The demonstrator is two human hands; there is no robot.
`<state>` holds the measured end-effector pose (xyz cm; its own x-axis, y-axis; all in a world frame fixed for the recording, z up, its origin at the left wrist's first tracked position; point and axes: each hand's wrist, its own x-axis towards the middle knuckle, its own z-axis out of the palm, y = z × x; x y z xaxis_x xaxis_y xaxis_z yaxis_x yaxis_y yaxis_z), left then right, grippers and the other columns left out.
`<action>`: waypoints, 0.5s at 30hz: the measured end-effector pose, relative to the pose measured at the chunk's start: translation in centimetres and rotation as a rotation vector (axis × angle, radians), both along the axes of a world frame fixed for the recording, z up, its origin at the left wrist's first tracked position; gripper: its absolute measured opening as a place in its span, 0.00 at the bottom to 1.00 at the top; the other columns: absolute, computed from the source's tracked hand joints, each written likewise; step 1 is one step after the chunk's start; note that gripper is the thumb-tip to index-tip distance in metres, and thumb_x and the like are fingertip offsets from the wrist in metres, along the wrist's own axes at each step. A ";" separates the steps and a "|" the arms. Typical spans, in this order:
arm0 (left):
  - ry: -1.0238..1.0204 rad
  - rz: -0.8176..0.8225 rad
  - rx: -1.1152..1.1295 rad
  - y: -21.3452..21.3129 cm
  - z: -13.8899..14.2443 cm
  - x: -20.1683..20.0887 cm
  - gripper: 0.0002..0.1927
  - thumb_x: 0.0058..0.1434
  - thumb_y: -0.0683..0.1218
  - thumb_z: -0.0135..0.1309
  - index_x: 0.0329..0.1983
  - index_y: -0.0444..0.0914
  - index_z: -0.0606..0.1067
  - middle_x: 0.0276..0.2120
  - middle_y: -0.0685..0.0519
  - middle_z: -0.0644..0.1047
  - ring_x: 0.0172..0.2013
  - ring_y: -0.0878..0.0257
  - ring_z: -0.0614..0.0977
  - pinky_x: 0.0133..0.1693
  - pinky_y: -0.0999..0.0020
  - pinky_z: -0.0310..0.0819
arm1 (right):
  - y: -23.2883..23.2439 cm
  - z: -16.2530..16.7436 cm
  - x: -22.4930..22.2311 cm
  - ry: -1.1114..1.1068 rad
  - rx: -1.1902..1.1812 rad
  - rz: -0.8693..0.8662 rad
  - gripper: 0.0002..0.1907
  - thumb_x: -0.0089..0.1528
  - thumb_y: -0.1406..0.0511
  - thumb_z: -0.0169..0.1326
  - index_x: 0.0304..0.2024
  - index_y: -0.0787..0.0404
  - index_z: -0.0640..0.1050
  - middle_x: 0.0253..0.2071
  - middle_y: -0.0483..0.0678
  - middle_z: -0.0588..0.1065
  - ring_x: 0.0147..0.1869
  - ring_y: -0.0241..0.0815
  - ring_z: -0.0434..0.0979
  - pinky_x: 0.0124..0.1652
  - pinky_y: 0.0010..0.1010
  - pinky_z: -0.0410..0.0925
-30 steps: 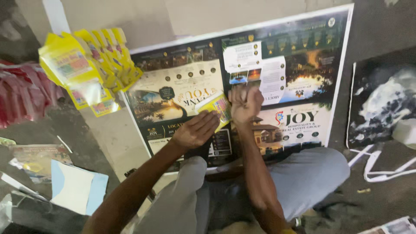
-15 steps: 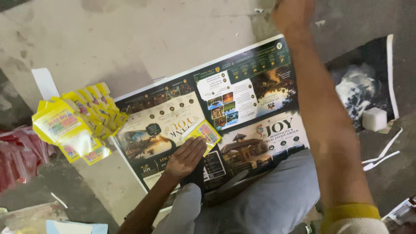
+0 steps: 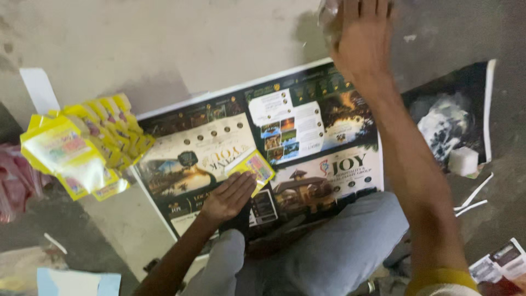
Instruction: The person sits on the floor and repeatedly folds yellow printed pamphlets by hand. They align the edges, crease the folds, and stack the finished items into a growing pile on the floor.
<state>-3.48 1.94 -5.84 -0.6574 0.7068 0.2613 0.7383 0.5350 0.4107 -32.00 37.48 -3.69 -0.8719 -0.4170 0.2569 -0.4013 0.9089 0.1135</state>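
Observation:
My left hand point(image 3: 227, 197) lies flat on a large printed poster point(image 3: 307, 126) spread on the floor before my knees. Its fingertips press the lower edge of a small yellow packet point(image 3: 253, 167). My right hand point(image 3: 364, 38) is stretched far out beyond the poster's top edge, its back towards me and its fingertips cut off by the frame. A crumpled piece of clear plastic point(image 3: 327, 13) shows beside its thumb; I cannot see whether the hand grips it.
A fanned bundle of yellow packets point(image 3: 82, 148) lies left of the poster. A dark printed sheet point(image 3: 455, 120) with a white block point(image 3: 463, 161) lies right, white strips point(image 3: 471, 200) below it. Pink bags point(image 3: 13, 181) sit far left, pale blue paper point(image 3: 76, 282) bottom left.
My right hand left the packet and reached up past the poster's top edge. The left hand stayed on the yellow packet, and the view tilted upward.

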 end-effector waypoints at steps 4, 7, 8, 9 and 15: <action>0.041 -0.023 -0.063 -0.2 -0.1 0.5 0.18 0.63 0.40 0.55 0.56 0.31 0.78 0.59 0.45 0.77 0.65 0.54 0.75 0.68 0.57 0.65 | -4.0 -2.5 14.8 -0.438 -0.036 -0.202 0.32 0.61 0.63 0.65 0.63 0.67 0.68 0.53 0.62 0.67 0.61 0.59 0.67 0.57 0.58 0.60; 0.055 -0.046 -0.102 -0.6 -0.1 0.7 0.20 0.59 0.41 0.55 0.55 0.32 0.78 0.59 0.46 0.77 0.64 0.55 0.74 0.67 0.58 0.65 | -7.9 -2.1 21.1 -0.489 -0.129 -0.299 0.39 0.57 0.66 0.61 0.68 0.70 0.64 0.52 0.65 0.67 0.60 0.63 0.64 0.55 0.61 0.58; 0.048 -0.050 -0.094 -0.6 -0.2 0.8 0.20 0.59 0.42 0.55 0.55 0.33 0.78 0.59 0.46 0.77 0.64 0.54 0.74 0.67 0.57 0.64 | -8.8 -1.6 22.1 -0.494 -0.120 -0.318 0.39 0.59 0.66 0.60 0.71 0.69 0.63 0.52 0.65 0.67 0.59 0.64 0.64 0.56 0.63 0.57; 0.046 -0.053 -0.083 -0.7 -0.2 0.8 0.21 0.58 0.42 0.54 0.55 0.33 0.78 0.59 0.46 0.77 0.64 0.54 0.74 0.67 0.57 0.64 | -9.4 -1.0 22.7 -0.493 -0.107 -0.335 0.39 0.62 0.66 0.59 0.74 0.68 0.62 0.53 0.64 0.67 0.59 0.64 0.64 0.58 0.66 0.57; 0.071 -0.049 -0.093 -0.8 -0.7 1.1 0.21 0.61 0.43 0.53 0.57 0.34 0.78 0.60 0.48 0.76 0.65 0.55 0.74 0.69 0.58 0.63 | -13.1 -0.4 29.0 -0.403 -0.485 -0.265 0.29 0.66 0.70 0.53 0.70 0.65 0.67 0.69 0.60 0.67 0.73 0.63 0.61 0.68 0.56 0.56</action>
